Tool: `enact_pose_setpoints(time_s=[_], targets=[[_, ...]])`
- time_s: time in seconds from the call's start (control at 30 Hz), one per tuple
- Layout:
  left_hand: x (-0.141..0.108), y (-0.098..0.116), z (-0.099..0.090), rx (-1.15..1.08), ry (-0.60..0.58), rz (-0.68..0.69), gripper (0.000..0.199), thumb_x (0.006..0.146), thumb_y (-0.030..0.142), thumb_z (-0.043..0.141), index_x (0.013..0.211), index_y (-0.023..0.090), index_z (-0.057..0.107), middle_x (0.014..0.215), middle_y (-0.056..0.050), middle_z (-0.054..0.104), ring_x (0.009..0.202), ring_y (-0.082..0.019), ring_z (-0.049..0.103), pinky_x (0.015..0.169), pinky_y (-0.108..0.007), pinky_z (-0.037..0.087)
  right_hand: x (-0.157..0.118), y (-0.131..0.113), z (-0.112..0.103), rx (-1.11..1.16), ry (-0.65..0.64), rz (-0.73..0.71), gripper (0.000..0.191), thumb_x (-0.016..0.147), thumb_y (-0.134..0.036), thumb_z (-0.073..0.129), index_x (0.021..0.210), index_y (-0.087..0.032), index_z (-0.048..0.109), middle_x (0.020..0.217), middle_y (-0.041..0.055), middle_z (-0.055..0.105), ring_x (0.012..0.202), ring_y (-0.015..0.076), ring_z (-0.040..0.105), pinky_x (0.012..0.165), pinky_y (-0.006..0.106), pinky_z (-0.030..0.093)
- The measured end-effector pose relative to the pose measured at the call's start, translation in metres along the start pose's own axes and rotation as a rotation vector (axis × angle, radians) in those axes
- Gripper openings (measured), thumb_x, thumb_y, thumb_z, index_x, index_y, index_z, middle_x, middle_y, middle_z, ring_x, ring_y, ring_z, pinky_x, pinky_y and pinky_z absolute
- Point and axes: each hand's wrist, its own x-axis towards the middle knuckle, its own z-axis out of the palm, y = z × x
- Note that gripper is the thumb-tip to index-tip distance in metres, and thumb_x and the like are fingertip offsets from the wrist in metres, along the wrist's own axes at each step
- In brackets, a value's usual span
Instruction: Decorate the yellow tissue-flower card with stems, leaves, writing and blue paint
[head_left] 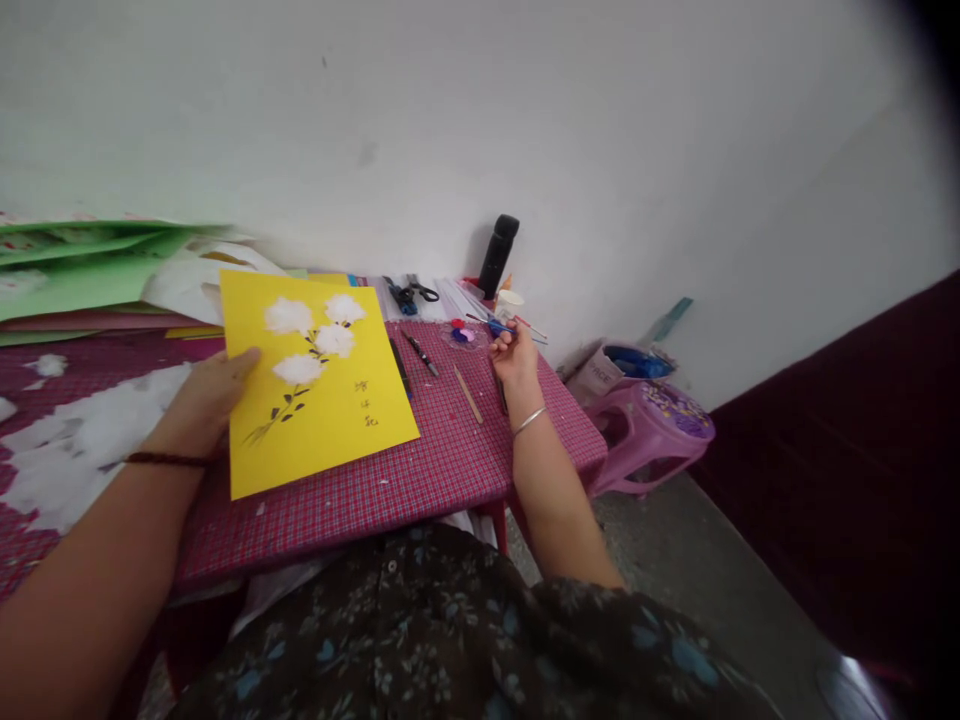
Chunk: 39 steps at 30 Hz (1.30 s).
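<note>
My left hand (214, 395) grips the left edge of a yellow sheet (330, 430), thumb on its face, and holds it tilted up above the table. White fluffy flowers (298, 370), dark painted stems and leaves, and a short column of handwritten characters are on the sheet. Over the table's right side, my right hand (512, 352) is closed around a thin paintbrush (496, 325) with a blue handle. Just left of that hand lies a small clear palette (463, 334) with red, dark blue and pink blobs.
On the checked tablecloth (442, 450) lie a pen (420, 354), a wooden stick (468, 394) and white fluff (97, 440). Scissors (420, 290), a black bottle (499, 256) and a paper cup (510, 299) stand along the wall. Green sheets (82, 270) are stacked left; a pink stool (645, 430) stands right.
</note>
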Motion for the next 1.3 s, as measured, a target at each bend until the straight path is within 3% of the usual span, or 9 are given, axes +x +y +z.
enact_pose_setpoints(time_s=[0.3,0.43,0.57,0.77,1.3], targets=[[0.012,-0.007,-0.005,0.026,-0.069,0.041,0.018,0.092,0.014,0.056,0.106,0.014,0.068,0.070,-0.002,0.074,0.053,-0.017,0.067,0.054,-0.027,0.060,-0.004,0.008,0.007,-0.056,-0.003,0.031,0.027,0.101,-0.025,0.044,0.075,-0.021,0.052,0.044,-0.0111,0.042,0.035,0.0058,0.035,0.041,0.017,0.037],[0.013,-0.009,-0.006,0.012,-0.126,0.047,0.021,0.096,0.020,0.057,0.114,0.014,0.066,0.085,-0.004,0.075,0.063,-0.015,0.068,0.059,-0.027,0.060,-0.004,0.010,0.008,-0.098,0.000,0.020,0.025,0.099,-0.029,0.050,0.074,-0.021,0.053,0.044,-0.0114,0.042,0.035,0.0054,0.036,0.041,0.017,0.038],[0.007,-0.011,-0.007,0.002,-0.184,0.041,0.030,0.097,0.034,0.063,0.119,0.014,0.063,0.108,-0.008,0.069,0.086,-0.019,0.069,0.074,-0.036,0.061,-0.007,0.012,0.009,-0.118,-0.020,0.022,0.025,0.097,-0.028,0.053,0.073,-0.021,0.053,0.044,-0.0113,0.041,0.035,0.0052,0.038,0.040,0.016,0.036],[0.006,-0.016,-0.004,-0.025,-0.176,0.034,0.034,0.096,0.036,0.064,0.123,0.016,0.062,0.120,-0.010,0.065,0.100,-0.023,0.067,0.084,-0.043,0.059,-0.008,0.014,0.008,-0.123,-0.063,0.045,0.027,0.098,-0.029,0.049,0.074,-0.021,0.053,0.043,-0.0111,0.043,0.033,0.0052,0.039,0.040,0.016,0.039],[0.005,-0.011,0.003,-0.121,-0.182,-0.015,0.024,0.097,0.032,0.063,0.114,0.015,0.064,0.106,-0.007,0.068,0.085,-0.017,0.067,0.074,-0.035,0.060,-0.009,0.021,0.006,-0.243,-0.078,-0.030,0.023,0.096,-0.033,0.054,0.076,-0.021,0.053,0.045,-0.0109,0.043,0.037,0.0061,0.039,0.041,0.017,0.039]])
